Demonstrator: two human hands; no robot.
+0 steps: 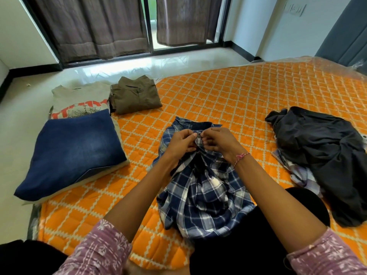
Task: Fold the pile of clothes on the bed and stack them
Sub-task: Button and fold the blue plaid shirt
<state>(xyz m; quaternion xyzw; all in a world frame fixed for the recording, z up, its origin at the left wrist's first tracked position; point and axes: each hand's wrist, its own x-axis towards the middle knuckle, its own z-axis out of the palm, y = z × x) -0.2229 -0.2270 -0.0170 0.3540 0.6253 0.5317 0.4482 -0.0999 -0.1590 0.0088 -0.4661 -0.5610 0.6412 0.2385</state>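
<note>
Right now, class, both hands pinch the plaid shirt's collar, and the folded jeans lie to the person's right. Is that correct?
One detail is wrong. The head view shows the jeans to the person's left, not right. Both the left hand and the right hand do pinch the plaid shirt at its collar.

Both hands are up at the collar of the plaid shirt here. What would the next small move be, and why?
Probably finishing that top button. The left hand and right hand pinch the blue plaid shirt just below its collar, around what looks like a button, while the shirt lies bunched and unfolded on the orange mattress. Closing it would likely keep the front aligned for flattening and folding.
</note>
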